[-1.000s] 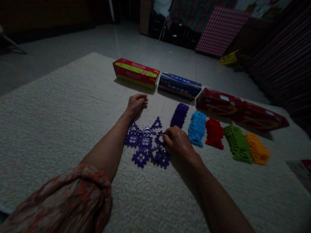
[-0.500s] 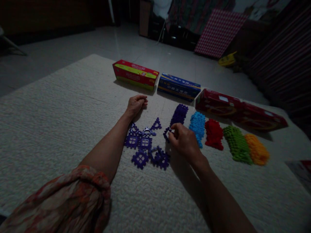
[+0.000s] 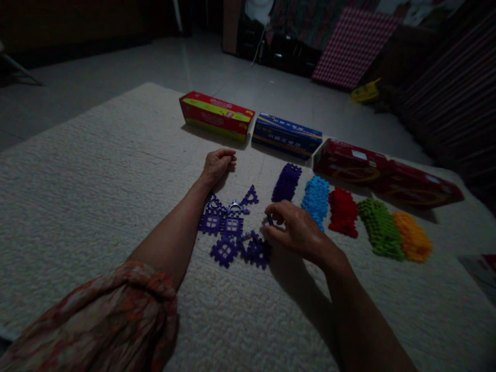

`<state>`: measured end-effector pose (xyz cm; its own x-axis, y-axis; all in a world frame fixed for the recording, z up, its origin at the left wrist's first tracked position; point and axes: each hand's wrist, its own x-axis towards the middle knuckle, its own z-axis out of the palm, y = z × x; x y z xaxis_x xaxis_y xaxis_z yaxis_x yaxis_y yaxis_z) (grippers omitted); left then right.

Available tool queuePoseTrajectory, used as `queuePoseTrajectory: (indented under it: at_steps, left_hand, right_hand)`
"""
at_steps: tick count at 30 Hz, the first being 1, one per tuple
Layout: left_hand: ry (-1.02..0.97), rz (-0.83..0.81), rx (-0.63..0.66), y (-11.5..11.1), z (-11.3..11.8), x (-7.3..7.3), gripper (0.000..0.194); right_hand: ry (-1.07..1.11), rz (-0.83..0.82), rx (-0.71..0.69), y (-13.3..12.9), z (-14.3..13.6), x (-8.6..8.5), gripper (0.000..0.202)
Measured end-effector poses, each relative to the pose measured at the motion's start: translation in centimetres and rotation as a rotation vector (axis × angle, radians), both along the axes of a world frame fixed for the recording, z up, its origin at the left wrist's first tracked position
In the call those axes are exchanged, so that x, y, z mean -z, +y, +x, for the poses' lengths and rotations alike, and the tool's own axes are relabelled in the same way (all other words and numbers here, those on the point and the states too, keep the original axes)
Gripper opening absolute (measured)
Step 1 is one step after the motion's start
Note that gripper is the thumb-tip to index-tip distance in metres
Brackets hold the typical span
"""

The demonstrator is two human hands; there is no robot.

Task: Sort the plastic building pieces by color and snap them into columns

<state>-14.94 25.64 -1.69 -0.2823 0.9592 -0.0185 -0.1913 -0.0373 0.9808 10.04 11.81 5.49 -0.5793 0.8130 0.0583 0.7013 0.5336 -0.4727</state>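
Observation:
My left hand (image 3: 219, 164) rests on the cream mat with its fingers curled in, and nothing shows in it. My right hand (image 3: 296, 227) pinches a purple interlocking building piece (image 3: 270, 220) between thumb and fingers, seen nearly edge-on. Left of that hand lie loose purple pieces: window-shaped squares (image 3: 232, 226), triangles (image 3: 250, 196), an arched one (image 3: 235, 206) and a toothed one (image 3: 225, 251). Some overlap in a small heap (image 3: 256, 250). Just beyond my right hand is a purple stack (image 3: 287, 182) of such pieces, with a light blue pile (image 3: 315, 199) beside it.
Red (image 3: 343, 212), green (image 3: 380, 229) and orange (image 3: 412, 236) piles continue to the right. Behind stand a red-and-yellow box (image 3: 216, 118), a blue box (image 3: 286, 135) and dark red boxes (image 3: 383, 173). The quilted mat (image 3: 96, 155) lies on a tiled floor.
My right hand has turned and shifted slightly, so the purple piece in it now shows nearly edge-on. The left hand stays in place. The camera view has moved a little.

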Motion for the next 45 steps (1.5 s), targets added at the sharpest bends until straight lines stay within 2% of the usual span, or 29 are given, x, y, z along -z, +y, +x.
queuePoseTrajectory:
  at_steps: [8, 15, 18, 22, 27, 30, 33, 37, 45]
  left_hand:
    - [-0.005, 0.000, 0.001, -0.1, 0.1, 0.0, 0.022]
    - [-0.008, 0.014, 0.012, -0.1, 0.1, 0.0, 0.020]
    - [0.001, 0.003, 0.006, 0.0, 0.1, 0.0, 0.021]
    - [-0.005, -0.008, 0.000, 0.0, 0.1, 0.1, 0.022]
    - [-0.010, 0.000, -0.004, 0.0, 0.2, 0.0, 0.020]
    - [-0.014, 0.002, -0.011, 0.0, 0.1, -0.1, 0.020]
    - [-0.016, -0.003, -0.007, -0.1, 0.1, -0.1, 0.020]
    - [-0.026, 0.004, 0.006, -0.2, 0.1, -0.1, 0.019]
    - [-0.032, 0.007, 0.004, -0.3, 0.2, -0.1, 0.022]
  right_hand:
    - [0.039, -0.048, -0.160, 0.4, 0.8, -0.4, 0.036]
    - [0.017, -0.027, -0.265, 0.4, 0.2, 0.6, 0.055]
    - [-0.003, -0.030, -0.283, 0.4, -0.3, 0.9, 0.052]
    - [-0.054, -0.005, -0.251, 0.4, -0.6, 1.1, 0.044]
    - [-0.213, 0.061, -0.016, -0.1, -0.8, 1.3, 0.034]
    - [-0.214, 0.062, 0.054, -0.4, -0.8, 1.6, 0.018]
    - [-0.201, 0.079, 0.043, -0.2, -0.7, 2.0, 0.011]
    - [-0.245, 0.084, -0.017, 0.4, -0.8, 2.2, 0.019]
    - [-0.335, -0.017, -0.015, 0.4, -0.6, 0.8, 0.018]
